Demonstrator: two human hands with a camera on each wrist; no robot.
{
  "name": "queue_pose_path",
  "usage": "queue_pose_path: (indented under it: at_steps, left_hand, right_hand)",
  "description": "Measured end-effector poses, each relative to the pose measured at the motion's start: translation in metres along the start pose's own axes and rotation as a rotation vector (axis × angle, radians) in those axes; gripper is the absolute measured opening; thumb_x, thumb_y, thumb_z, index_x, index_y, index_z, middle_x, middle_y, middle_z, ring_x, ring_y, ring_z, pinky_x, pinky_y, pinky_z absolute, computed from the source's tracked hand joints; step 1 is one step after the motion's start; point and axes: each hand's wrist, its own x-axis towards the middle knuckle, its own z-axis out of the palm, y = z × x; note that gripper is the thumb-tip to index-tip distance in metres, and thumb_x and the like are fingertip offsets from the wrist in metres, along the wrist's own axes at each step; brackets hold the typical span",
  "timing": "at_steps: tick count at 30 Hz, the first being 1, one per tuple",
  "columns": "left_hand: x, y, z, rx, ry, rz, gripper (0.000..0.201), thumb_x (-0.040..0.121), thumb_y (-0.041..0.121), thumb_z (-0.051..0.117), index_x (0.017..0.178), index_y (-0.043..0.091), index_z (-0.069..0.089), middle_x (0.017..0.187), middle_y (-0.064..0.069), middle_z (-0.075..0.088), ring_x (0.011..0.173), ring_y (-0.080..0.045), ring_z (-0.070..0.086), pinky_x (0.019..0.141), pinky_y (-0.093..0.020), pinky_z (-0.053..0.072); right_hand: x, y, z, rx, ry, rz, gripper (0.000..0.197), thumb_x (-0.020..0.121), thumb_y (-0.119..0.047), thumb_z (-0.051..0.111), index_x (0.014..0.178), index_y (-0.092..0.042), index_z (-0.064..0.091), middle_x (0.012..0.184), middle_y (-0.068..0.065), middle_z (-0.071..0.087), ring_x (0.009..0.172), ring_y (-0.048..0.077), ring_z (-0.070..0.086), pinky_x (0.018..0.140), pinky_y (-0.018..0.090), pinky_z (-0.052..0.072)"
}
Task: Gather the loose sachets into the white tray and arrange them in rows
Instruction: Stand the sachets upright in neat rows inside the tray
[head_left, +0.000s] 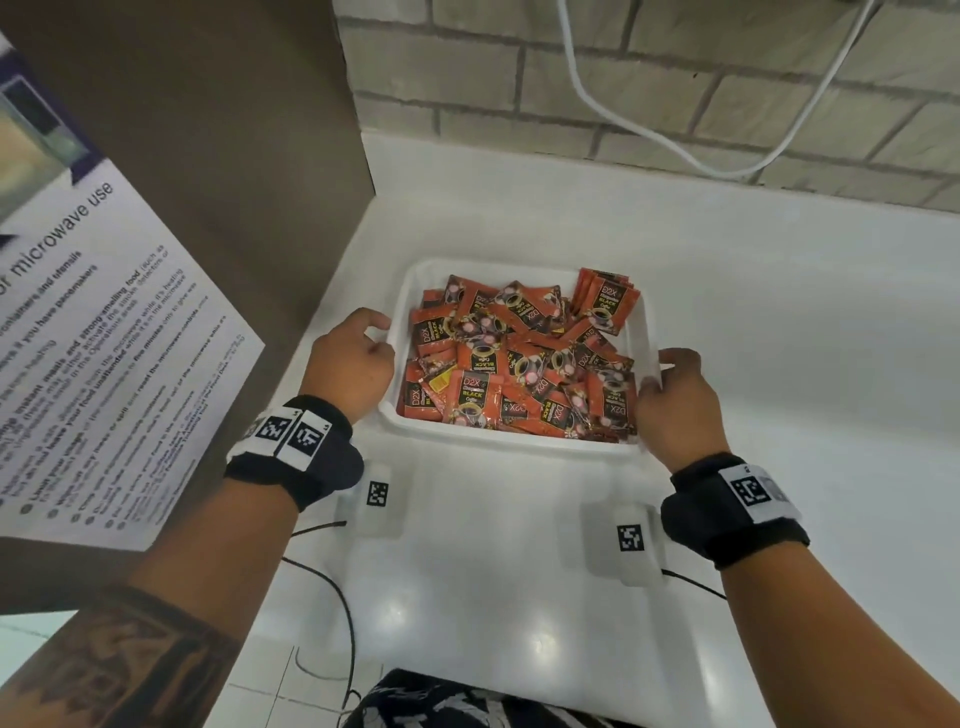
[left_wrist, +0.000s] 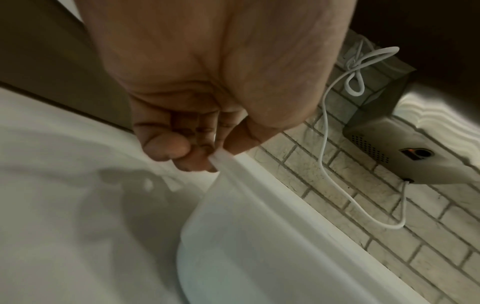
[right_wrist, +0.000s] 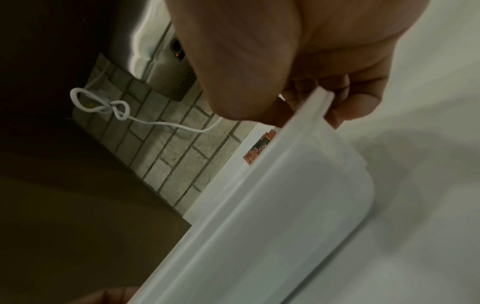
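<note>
A white tray (head_left: 511, 439) sits on the white counter, filled with a jumbled heap of red and black coffee sachets (head_left: 514, 364). A small stack of sachets (head_left: 605, 301) leans upright in its far right corner. My left hand (head_left: 358, 353) grips the tray's left rim, and the left wrist view shows its fingers (left_wrist: 182, 152) curled under the rim (left_wrist: 233, 164) with the thumb on top. My right hand (head_left: 670, 389) grips the right rim; in the right wrist view its fingers (right_wrist: 358, 102) wrap around the rim edge (right_wrist: 306, 127). One sachet (right_wrist: 261, 148) peeks above the tray wall.
A brown cabinet side with a microwave-use notice (head_left: 98, 332) stands close on the left. A tiled wall with a hanging white cable (head_left: 675, 140) runs behind. Two marker tags (head_left: 377, 493) (head_left: 631, 538) lie on the counter in front of the tray. A steel appliance (left_wrist: 415, 156) stands farther right.
</note>
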Motion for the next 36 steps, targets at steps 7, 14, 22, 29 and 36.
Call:
queue_pose_path:
  at_steps: [7,14,22,29,36]
  left_hand:
    - [0.014,0.012,0.011,-0.107,0.017,0.17,0.041,0.101,0.019,0.053,0.142,0.02,0.048,0.146,-0.003,0.043,0.127,-0.021,0.051,0.1,-0.028,0.04]
    - [0.02,0.017,0.033,-0.176,-0.033,0.3,0.042,0.106,0.027,0.046,0.148,0.021,0.042,0.162,0.003,0.028,0.147,-0.017,0.031,0.118,-0.035,0.03]
    - [0.016,0.021,0.046,-0.097,-0.049,0.425,0.044,0.106,0.037,0.042,0.147,0.022,0.044,0.163,0.005,0.029,0.149,-0.014,0.028,0.12,-0.037,0.027]
    - [0.018,0.021,0.048,-0.078,-0.062,0.444,0.065,0.096,0.063,0.032,0.149,0.028,0.045,0.161,0.004,0.032,0.149,-0.015,0.026,0.122,-0.044,0.026]
    - [0.02,0.018,0.051,-0.131,-0.092,0.508,0.066,0.095,0.063,0.033,0.149,0.028,0.047,0.159,0.004,0.036,0.148,-0.012,0.028,0.121,-0.039,0.027]
  right_hand:
    - [-0.011,-0.024,0.018,-0.147,0.197,-0.301,0.045,0.087,-0.008,0.059,0.132,-0.006,0.052,0.135,0.016,0.046,0.119,0.037,0.051,0.095,0.04,0.044]
    - [0.013,-0.027,0.042,-0.191,-0.032,-0.208,0.058,0.094,-0.038,0.058,0.144,-0.013,0.04,0.15,0.012,0.037,0.136,0.033,0.04,0.113,0.045,0.037]
    - [0.022,-0.029,0.053,-0.009,-0.13,0.038,0.065,0.096,-0.051,0.047,0.15,-0.019,0.03,0.155,0.012,0.029,0.141,0.038,0.033,0.119,0.051,0.026]
    - [0.015,-0.051,0.071,0.254,-0.178,0.013,0.059,0.099,-0.045,0.05,0.151,-0.021,0.034,0.153,0.006,0.028,0.128,0.031,0.05,0.105,0.032,0.037]
    - [0.017,-0.066,0.092,0.34,-0.159,0.094,0.065,0.094,-0.055,0.048,0.15,-0.024,0.035,0.159,0.003,0.022,0.136,0.036,0.041,0.114,0.05,0.035]
